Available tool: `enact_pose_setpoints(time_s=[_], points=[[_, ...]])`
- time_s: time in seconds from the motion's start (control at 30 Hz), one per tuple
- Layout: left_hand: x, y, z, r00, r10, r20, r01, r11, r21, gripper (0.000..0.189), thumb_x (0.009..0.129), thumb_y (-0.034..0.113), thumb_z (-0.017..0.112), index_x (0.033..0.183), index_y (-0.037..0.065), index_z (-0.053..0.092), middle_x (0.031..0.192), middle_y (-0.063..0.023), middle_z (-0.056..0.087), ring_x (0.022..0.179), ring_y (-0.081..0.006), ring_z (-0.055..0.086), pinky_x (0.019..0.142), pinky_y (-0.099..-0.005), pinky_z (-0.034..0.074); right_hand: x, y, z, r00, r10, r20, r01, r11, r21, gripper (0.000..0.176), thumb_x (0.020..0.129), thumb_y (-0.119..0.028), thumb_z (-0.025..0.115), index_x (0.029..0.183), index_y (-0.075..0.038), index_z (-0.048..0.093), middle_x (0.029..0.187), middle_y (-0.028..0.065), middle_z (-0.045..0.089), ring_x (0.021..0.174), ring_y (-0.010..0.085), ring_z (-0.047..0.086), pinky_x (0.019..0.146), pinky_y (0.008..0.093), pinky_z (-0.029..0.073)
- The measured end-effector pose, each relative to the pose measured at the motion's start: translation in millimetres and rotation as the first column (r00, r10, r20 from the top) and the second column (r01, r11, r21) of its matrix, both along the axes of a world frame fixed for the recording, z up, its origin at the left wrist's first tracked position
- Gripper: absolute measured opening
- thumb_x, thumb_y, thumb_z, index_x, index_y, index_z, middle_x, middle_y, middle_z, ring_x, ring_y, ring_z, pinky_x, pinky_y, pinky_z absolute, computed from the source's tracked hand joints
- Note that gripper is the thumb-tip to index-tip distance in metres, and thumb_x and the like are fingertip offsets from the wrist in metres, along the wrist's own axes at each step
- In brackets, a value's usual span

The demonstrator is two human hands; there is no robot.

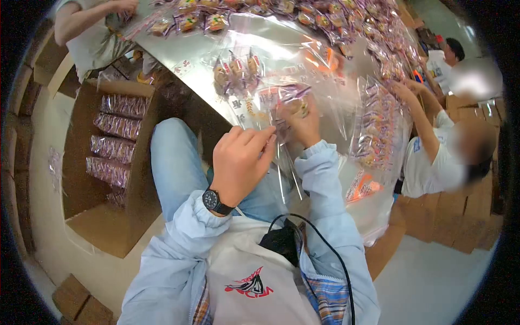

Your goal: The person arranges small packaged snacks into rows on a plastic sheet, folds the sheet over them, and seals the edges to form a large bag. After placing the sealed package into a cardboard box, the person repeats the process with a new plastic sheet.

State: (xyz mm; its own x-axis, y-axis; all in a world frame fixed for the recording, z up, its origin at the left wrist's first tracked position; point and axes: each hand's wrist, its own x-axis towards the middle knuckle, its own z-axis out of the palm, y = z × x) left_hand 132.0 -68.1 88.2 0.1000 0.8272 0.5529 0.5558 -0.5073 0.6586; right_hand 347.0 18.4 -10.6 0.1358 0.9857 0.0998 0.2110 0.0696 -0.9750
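Note:
My right hand (303, 122) is closed around a small wrapped snack (296, 102) in clear and purple film, at the mouth of a clear plastic bag (248, 108) on the table. My left hand (244, 160), with a black watch at the wrist, has its fingers pinched at the near edge of that bag, beside the right hand. Farther inside the bag a short row of wrapped snacks (237, 71) lies side by side. To the right rests another clear bag packed with rows of the same snacks (376, 127). Glare on the film partly hides the fingertips.
Loose wrapped snacks (325, 19) are heaped along the table's far side. On the floor at left stands an open cardboard box (108, 222) with filled bags (116, 124) in it. Orange-printed bags (362, 185) lie at right. Co-workers sit at upper left and right.

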Motion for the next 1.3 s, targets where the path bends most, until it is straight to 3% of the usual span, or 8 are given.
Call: enact_pose_setpoints(time_s=[0.07,0.2,0.23,0.3,0.4,0.8,1.07,1.3], points=[[-2.9,2.7,0.9,1.0,0.013,0.01,-0.014,1.0,0.01,0.023,0.08,0.006,0.077,0.103,0.007,0.078,0.072,-0.0057,0.063,0.067,-0.0237,0.057,0.061,-0.036,0.048,-8.4,6.7,15.5,0.969,-0.02,-0.245,0.028,0.999,0.03,0.058,0.078,-0.004,0.082,0.129,-0.001,0.054,0.097,0.0069,0.067,0.086,0.021,0.067,0.079,0.0313,0.056],[-7.9,4.3,-1.7,1.0,-0.009,-0.001,0.009,0.999,0.036,0.025,0.078,0.006,0.076,0.103,0.006,0.077,0.073,-0.0055,0.062,0.067,-0.0247,0.057,0.062,-0.0369,0.049,30.9,43.2,-31.6,0.944,-0.227,0.24,0.171,0.957,0.233,0.074,0.079,-0.009,0.089,0.139,-0.001,0.047,0.12,0.0116,0.065,0.104,0.0216,0.066,0.089,0.0323,0.054],[-7.3,5.1,-2.2,1.0,-0.012,0.011,0.012,0.999,0.042,0.026,0.078,0.006,0.076,0.103,0.006,0.076,0.073,-0.0056,0.062,0.067,-0.025,0.057,0.062,-0.037,0.049,33.2,47.9,-34.0,0.797,-0.362,0.484,0.181,0.907,0.381,0.077,0.081,-0.022,0.089,0.142,-0.003,0.047,0.123,0.0153,0.065,0.107,0.0266,0.066,0.091,0.0366,0.054],[-6.1,7.3,-1.9,0.999,-0.024,0.032,0.023,0.999,0.041,0.026,0.077,0.006,0.076,0.103,0.006,0.076,0.073,-0.0058,0.062,0.067,-0.0254,0.057,0.062,-0.0372,0.049,13.7,51.1,-9.8,0.901,-0.3,0.314,0.243,0.947,0.21,0.074,0.079,-0.027,0.087,0.138,-0.003,0.05,0.122,0.0169,0.061,0.113,0.0318,0.061,0.095,0.0432,0.052],[-8.2,10.9,4.7,0.998,-0.041,0.056,0.04,0.999,0.023,0.026,0.077,0.006,0.076,0.103,0.006,0.076,0.073,-0.0063,0.062,0.068,-0.0258,0.058,0.063,-0.0373,0.05,13.5,62.9,5.0,0.525,-0.263,0.81,0.126,0.965,0.232,0.066,0.076,-0.039,0.088,0.127,-0.006,0.06,0.124,0.0185,0.058,0.112,0.0416,0.06,0.094,0.0513,0.051],[-12.2,17.3,6.6,0.991,-0.126,0.045,0.128,0.991,-0.038,0.029,0.076,0.005,0.074,0.104,0.006,0.076,0.079,-0.0078,0.069,0.07,-0.0262,0.061,0.065,-0.0373,0.053,-5.9,92.4,2.5,0.032,-0.479,0.877,0.275,0.848,0.453,0.076,0.068,-0.06,0.086,0.117,-0.006,0.065,0.117,0.0154,0.061,0.117,0.0358,0.056,0.095,0.0535,0.042],[-4.8,22.5,15.7,0.993,-0.046,0.106,0.049,0.998,-0.032,0.018,0.08,0.008,0.077,0.097,0.006,0.078,0.072,-0.005,0.068,0.066,-0.0228,0.061,0.062,-0.0349,0.051,-5.8,69.5,7.8,0.419,-0.268,0.868,-0.069,0.943,0.325,0.053,0.08,-0.034,0.079,0.121,-0.005,0.06,0.113,0.0152,0.063,0.111,0.0359,0.06,0.096,0.0546,0.047],[-4.2,20.8,20.4,0.98,-0.104,0.169,0.11,0.994,-0.025,0.017,0.079,0.006,0.079,0.097,0.006,0.078,0.071,-0.005,0.067,0.064,-0.0211,0.06,0.06,-0.0338,0.049,-31.8,83.4,31.5,0.424,-0.204,0.883,0.077,0.979,0.189,0.059,0.08,-0.027,0.082,0.127,-0.002,0.057,0.115,0.0186,0.063,0.109,0.0398,0.062,0.091,0.0487,0.052]])
